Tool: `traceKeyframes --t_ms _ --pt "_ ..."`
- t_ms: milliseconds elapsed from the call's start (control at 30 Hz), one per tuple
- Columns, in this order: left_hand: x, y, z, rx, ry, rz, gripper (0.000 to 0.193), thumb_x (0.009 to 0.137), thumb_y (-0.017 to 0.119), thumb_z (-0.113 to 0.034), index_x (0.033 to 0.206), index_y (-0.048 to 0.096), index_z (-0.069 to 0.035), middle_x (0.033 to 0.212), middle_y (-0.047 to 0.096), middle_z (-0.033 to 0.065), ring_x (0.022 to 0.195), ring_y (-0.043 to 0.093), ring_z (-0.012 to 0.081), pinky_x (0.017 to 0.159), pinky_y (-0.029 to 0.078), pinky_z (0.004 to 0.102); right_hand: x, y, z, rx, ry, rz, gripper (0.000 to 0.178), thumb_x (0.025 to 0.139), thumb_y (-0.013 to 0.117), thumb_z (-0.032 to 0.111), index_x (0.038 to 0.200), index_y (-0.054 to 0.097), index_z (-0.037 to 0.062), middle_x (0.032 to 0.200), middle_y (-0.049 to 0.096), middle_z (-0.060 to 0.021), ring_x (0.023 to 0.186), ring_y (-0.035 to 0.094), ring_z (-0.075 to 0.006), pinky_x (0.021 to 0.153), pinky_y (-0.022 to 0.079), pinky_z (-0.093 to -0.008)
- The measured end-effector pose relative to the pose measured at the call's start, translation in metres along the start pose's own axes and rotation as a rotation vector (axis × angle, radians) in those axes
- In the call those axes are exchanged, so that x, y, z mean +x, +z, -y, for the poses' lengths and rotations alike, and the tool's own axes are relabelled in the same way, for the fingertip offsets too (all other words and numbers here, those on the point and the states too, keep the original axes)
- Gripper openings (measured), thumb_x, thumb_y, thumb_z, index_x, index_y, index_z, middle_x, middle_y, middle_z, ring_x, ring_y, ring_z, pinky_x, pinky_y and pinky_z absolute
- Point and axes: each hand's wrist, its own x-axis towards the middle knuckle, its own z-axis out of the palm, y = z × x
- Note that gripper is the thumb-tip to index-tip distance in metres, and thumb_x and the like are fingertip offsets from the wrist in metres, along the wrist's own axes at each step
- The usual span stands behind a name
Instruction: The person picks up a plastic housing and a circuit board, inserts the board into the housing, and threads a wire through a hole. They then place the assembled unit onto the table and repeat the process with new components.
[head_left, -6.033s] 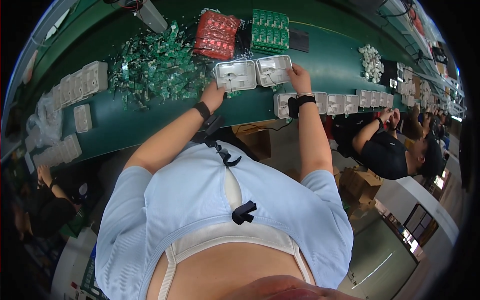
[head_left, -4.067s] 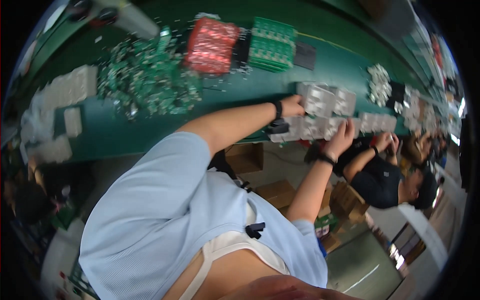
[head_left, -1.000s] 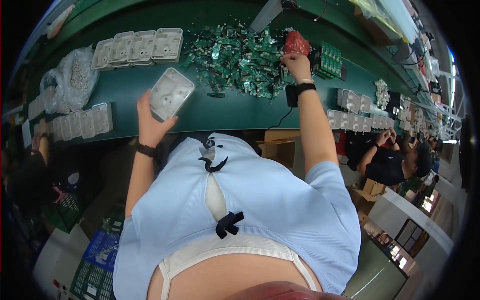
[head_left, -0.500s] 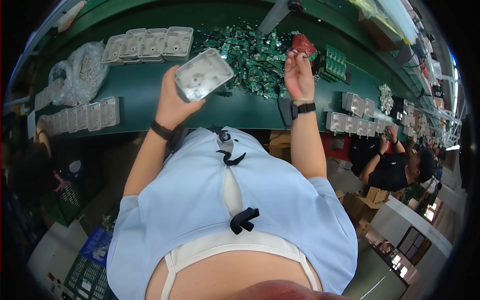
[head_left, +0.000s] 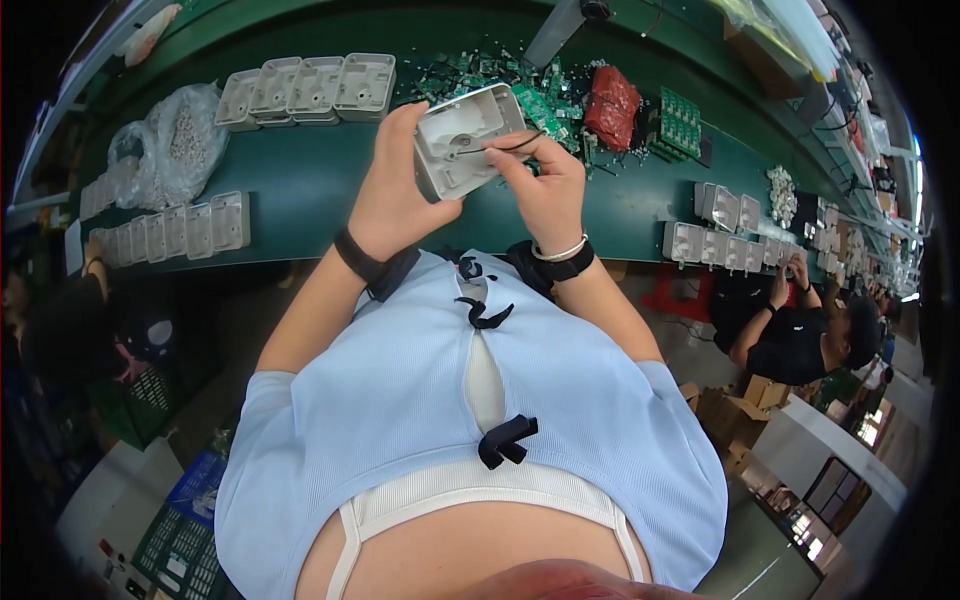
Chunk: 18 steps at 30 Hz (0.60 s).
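A pale grey plastic housing (head_left: 478, 122) is tilted in the air above the bench, its hollow side toward me. My left hand (head_left: 395, 200) is closed round its left side, thumb along the lower edge. In front of the housing's right part, my right hand (head_left: 552, 192) pinches a thin dark wire (head_left: 528, 141) between thumb and fingers. One end of the wire reaches into the housing, near a round feature in its floor; whether it touches there I cannot tell. Behind the right hand lies a pile of small green circuit boards (head_left: 545, 108).
A red plastic bag (head_left: 612, 108) sits beside a stack of green board panels (head_left: 678, 125). More grey housings (head_left: 318, 88) stand in rows at left and right. A clear bag of small pale parts (head_left: 190, 140) lies at left. Co-workers sit at both sides, one in black (head_left: 790, 340) at right.
My right hand has come from the red bag leftward and nearer, bringing the wire to the housing. My left hand has shifted the housing slightly right and turned it more upright.
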Motion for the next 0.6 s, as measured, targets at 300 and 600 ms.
traceKeyframes --t_ms 300,600 --pt "0.005 0.007 -0.013 0.024 -0.013 0.023 0.096 0.066 0.081 -0.011 0.15 0.034 -0.005 0.145 0.04 0.0236 0.135 0.045 0.0435 0.108 0.046 0.0452 -0.001 -0.002 -0.002 -0.28 -0.104 0.032 0.009 0.085 0.078 0.001 0.094 0.075 0.0014 0.096 0.077 -0.0085 0.083 0.069 -0.0118 0.078 0.053 -0.0246" --pt "0.02 0.024 -0.021 0.056 0.063 0.051 0.092 0.066 0.076 -0.01 0.148 0.035 0.0 0.141 0.042 0.0241 0.133 0.043 0.0442 0.114 0.036 0.0471 0.001 -0.005 -0.015 -0.53 -0.393 -0.143 0.008 0.079 0.076 0.015 0.083 0.07 0.0122 0.075 0.065 -0.0076 0.072 0.062 -0.0304 0.068 0.048 -0.0416"
